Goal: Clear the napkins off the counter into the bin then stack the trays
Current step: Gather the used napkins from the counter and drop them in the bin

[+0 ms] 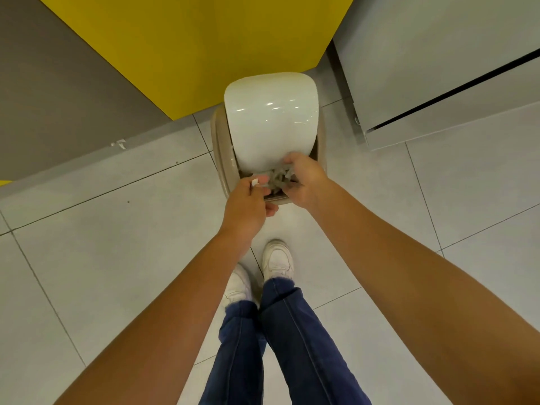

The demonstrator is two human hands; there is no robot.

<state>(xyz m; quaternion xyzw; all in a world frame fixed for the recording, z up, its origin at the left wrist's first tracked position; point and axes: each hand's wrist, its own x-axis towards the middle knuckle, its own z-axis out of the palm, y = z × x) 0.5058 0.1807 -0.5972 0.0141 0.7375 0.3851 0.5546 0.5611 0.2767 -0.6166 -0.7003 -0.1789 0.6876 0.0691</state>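
Note:
A beige bin (220,147) with a white swing lid (270,118) stands on the tiled floor right in front of me. Crumpled napkins (279,178) sit in its open near slot under the lid's edge. My right hand (304,182) is over the slot at the right, fingers curled into the wad of napkins. My left hand (248,204) reaches in from the left and pinches a small white scrap of napkin (254,182) between thumb and fingers. No trays or counter top are in view.
A yellow panel (187,39) and a grey wall face rise behind the bin at left. A white cabinet (438,68) stands at right. My white shoes (277,260) and jeans are below, on pale floor tiles.

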